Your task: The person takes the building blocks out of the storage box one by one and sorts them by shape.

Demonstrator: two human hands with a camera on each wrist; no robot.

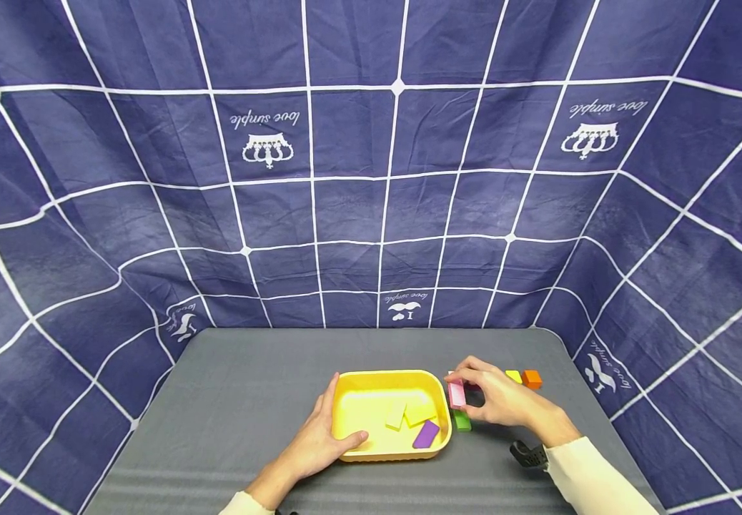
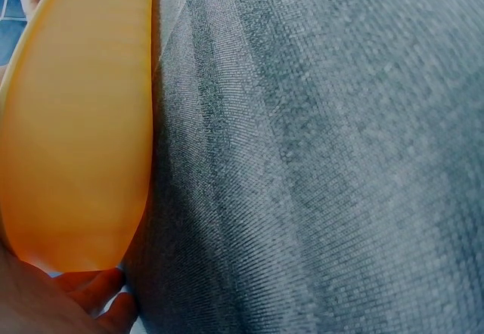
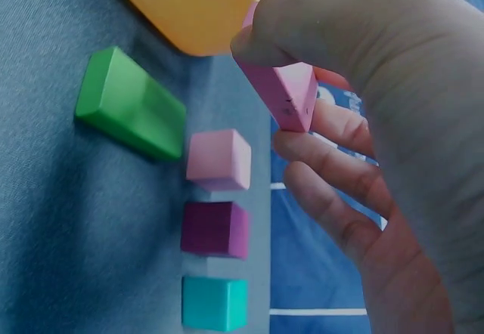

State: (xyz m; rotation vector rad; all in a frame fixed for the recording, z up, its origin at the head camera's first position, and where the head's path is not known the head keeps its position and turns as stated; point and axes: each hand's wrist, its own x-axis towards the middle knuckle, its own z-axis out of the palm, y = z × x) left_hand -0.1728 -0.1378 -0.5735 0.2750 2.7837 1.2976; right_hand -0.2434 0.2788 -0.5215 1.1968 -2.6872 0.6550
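My left hand [image 1: 319,436] holds the left end of a yellow plastic tub [image 1: 387,456], thumb over the rim and fingers along the outer wall. Inside the tub lie a purple block [image 1: 426,434] and two pale yellow blocks, one of them a slim yellow block [image 1: 395,416]. Just off the tub's right end, my right hand [image 1: 500,397] pinches a pink block [image 3: 281,96] between thumb and fingers, raised above the table. Below it a green block [image 3: 132,107] rests on the table, close to the tub.
Near the right hand stand a light pink cube [image 3: 218,159], a magenta cube [image 3: 214,230] and a teal cube [image 3: 214,304] in a row. Farther right are a yellow block [image 1: 514,375] and an orange cube [image 1: 532,379]. Blue checked cloth [image 1: 345,214] hangs behind the grey table [image 1: 249,386].
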